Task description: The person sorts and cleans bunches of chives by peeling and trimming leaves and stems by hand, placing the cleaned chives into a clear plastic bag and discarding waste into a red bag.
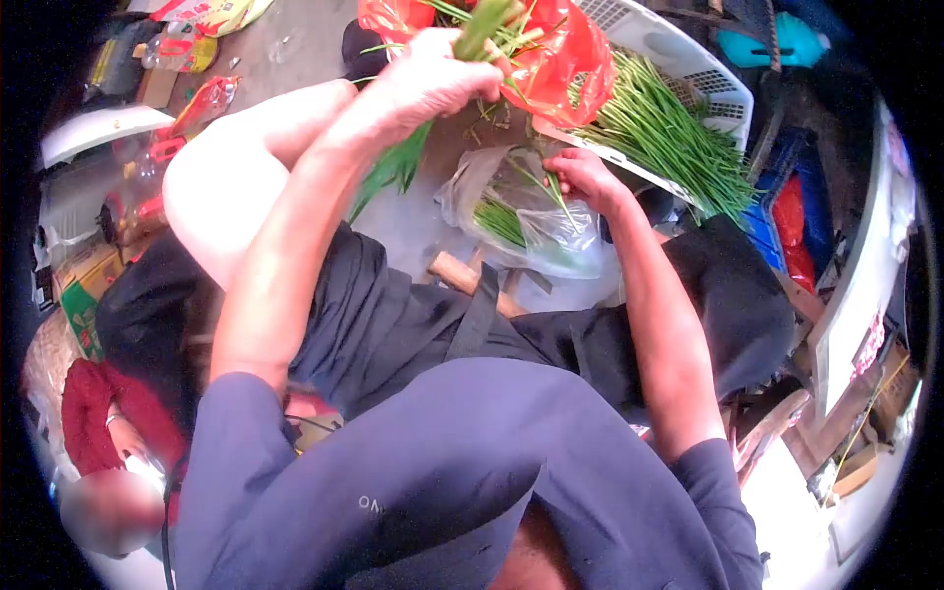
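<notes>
My left hand (433,79) is closed around a bunch of green stalks (479,31). Long flat green leaves (395,169) hang down below its wrist. Lower and to the right, my right hand (582,177) pinches a thin green stalk (559,193) between the fingers. Under that hand lies a clear plastic bag (565,236), with green stalk pieces (499,220) inside. A red plastic bag (565,84) is just beyond both hands. Beside it, a heap of long thin green stalks (659,133) fills a white basket (733,106).
A wooden bar (457,270) is between my knees. Plastic bottles (182,51) stand at the upper left, and a teal container (777,41) at the upper right. A blue crate (772,231) is to the right. Another person in a red sleeve (88,408) is at the lower left.
</notes>
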The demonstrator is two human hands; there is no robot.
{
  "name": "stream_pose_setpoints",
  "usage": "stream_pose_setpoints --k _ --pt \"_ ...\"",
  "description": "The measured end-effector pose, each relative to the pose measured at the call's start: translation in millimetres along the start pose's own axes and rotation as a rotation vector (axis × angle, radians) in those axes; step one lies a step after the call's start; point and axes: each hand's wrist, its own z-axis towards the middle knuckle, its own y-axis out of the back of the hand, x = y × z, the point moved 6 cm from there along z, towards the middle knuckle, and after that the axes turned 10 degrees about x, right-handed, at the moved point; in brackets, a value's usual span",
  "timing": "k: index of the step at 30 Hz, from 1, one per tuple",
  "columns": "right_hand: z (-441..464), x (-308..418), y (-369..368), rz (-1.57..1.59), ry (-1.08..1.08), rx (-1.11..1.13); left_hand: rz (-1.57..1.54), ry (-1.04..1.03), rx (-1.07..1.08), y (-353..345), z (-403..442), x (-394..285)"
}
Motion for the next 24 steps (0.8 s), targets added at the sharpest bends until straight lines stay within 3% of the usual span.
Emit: stream_pose_setpoints --k 5,9,16,18,19,21,22,23,24 --pt "-37 27 -12 0.213 0.188 -0.033 0.202 -0.129 0.280 -57 6 18" --pt "-64 39 -32 0.397 0.310 -0.081 0.489 -0.363 0.443 -94 -10 7" --pt "-74 53 -70 0.649 0.504 0.257 0.636 -0.582 0.391 -112 -25 -8" --pt "-78 55 -76 0.611 0.518 0.289 0.571 -0.535 0.406 -107 -20 -5" --pt "-96 60 -90 0.682 0.474 0.092 0.501 -0.485 0.421 -105 -17 -3" --pt "-78 52 -87 0.591 0.476 0.168 0.353 -0.478 0.406 -102 -17 -8" --pt "-77 52 -85 0.591 0.483 0.170 0.177 -0.307 0.381 -95 -16 -7" --pt "-77 50 -77 0.459 0.456 0.036 0.001 -0.136 0.350 -89 -16 -3" --pt "-80 52 -74 0.324 0.426 -0.095 0.021 -0.105 0.281 -80 -14 -1"
